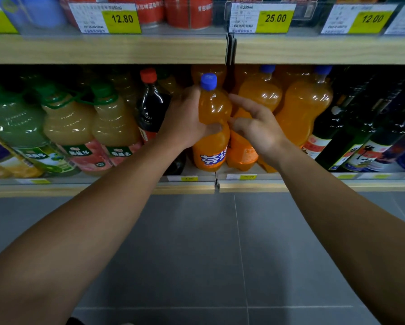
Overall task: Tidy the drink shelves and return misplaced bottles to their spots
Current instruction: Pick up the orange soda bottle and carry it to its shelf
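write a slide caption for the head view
Left hand grips an orange soda bottle at the shelf front; right hand reaches beside it.

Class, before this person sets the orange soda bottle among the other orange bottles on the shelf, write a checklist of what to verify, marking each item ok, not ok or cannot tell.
1. Grip on the bottle: the left hand wraps the orange soda bottle at its waist. Ok.
2. Cap: the blue cap is on the bottle. Ok.
3. Right hand: fingers relaxed, resting beside the bottle. Ok.
4. Matching row: orange bottles with blue caps stand just to the right. Ok.
5. Free spot at the shelf front: hidden behind hands and bottle. Cannot tell.
6. Neighbour: the dark cola bottle stands close on the left; clearance is tight. Cannot tell.
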Action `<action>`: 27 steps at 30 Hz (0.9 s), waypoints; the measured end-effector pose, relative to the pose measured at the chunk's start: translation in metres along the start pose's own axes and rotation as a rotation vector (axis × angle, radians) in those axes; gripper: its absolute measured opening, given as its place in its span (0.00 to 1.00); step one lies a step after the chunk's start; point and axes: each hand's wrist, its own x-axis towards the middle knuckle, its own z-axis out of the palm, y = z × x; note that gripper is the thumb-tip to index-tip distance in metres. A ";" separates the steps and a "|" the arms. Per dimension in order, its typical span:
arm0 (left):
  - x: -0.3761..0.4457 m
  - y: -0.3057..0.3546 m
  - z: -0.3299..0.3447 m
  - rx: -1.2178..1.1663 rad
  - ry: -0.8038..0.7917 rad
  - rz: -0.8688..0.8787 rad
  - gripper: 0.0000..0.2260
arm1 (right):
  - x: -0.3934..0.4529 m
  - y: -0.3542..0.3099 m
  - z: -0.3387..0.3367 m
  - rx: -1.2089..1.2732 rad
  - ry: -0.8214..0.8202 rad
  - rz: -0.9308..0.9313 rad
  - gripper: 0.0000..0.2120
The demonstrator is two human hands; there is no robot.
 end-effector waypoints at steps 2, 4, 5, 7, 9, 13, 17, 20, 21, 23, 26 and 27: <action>0.001 -0.001 0.003 -0.093 0.021 -0.018 0.46 | -0.001 0.001 0.000 0.041 -0.002 0.009 0.33; 0.002 -0.004 0.007 -0.143 0.079 -0.028 0.46 | 0.001 0.004 -0.001 0.074 -0.011 0.021 0.28; 0.002 -0.005 0.009 -0.151 0.104 -0.031 0.45 | 0.002 0.005 -0.003 0.082 -0.008 0.020 0.27; 0.001 -0.007 0.010 -0.157 0.129 -0.022 0.43 | 0.006 0.008 -0.006 0.088 0.011 0.014 0.25; -0.001 -0.008 0.008 -0.166 0.133 0.000 0.43 | 0.006 0.008 -0.005 0.107 0.005 0.018 0.24; -0.002 -0.007 0.002 -0.209 0.082 0.087 0.42 | 0.007 0.006 0.001 0.234 -0.001 0.066 0.22; 0.002 -0.006 0.005 -0.252 0.090 0.106 0.43 | 0.010 0.004 0.001 0.281 0.048 0.084 0.18; 0.007 0.000 0.007 -0.189 0.107 0.087 0.42 | 0.011 0.005 0.001 0.288 0.040 0.082 0.22; 0.009 0.003 0.007 -0.165 0.102 0.070 0.42 | 0.011 0.006 0.002 0.281 0.033 0.079 0.22; 0.011 0.006 0.007 -0.126 0.079 0.023 0.40 | 0.011 0.007 0.002 0.282 0.024 0.081 0.23; 0.012 0.005 0.006 -0.066 0.071 0.008 0.38 | 0.012 0.011 0.002 0.285 0.016 0.080 0.23; 0.014 0.004 0.005 -0.034 0.082 0.015 0.38 | 0.011 0.010 0.002 0.281 0.016 0.081 0.22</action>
